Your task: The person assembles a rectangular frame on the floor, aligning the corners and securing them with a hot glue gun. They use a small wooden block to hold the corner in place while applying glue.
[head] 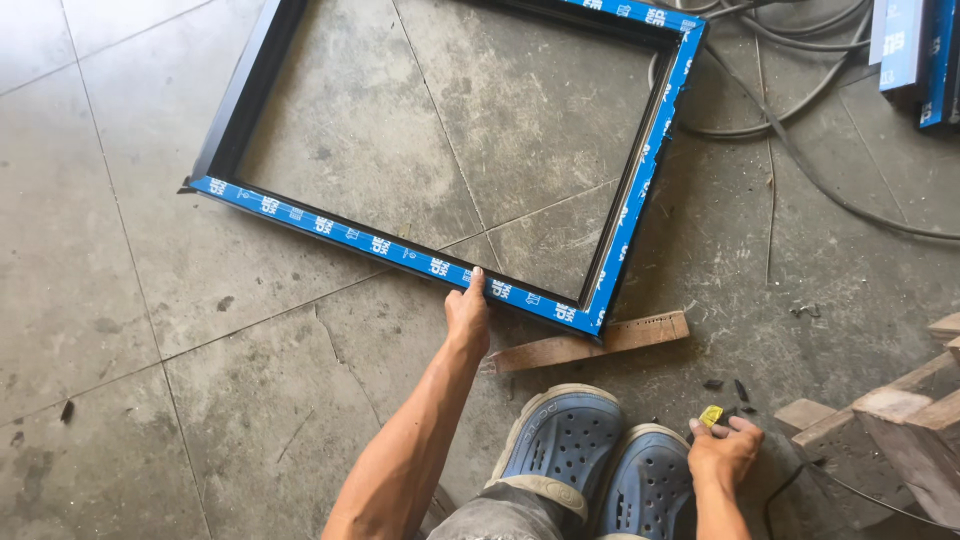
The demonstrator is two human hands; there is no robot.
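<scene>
Left hand (467,318): fingers closed over near rail of rectangular frame (400,252), thumb side uppermost; grip firm by the look of it.
Right hand (722,450): low beside the right shoe, fingertips pinched on small yellow piece (711,415).
Frame: flat on floor (150,300) directly ahead of left hand, stretching away and to both sides; dark metal profile, top faces wrapped in blue protective film with white print; mitred corners, near right corner propped on wooden strip (590,343) lying between the two hands.
Step in hand, as judged: steadying the frame while collecting a small part.
Next move, as judged: part carried across to the frame, left-hand hold kept so the rail does not slide off the strip.
Also present: blue perforated clogs (600,455) between hands; cables (790,110) beyond right hand; timber offcuts (890,420) right of it.
</scene>
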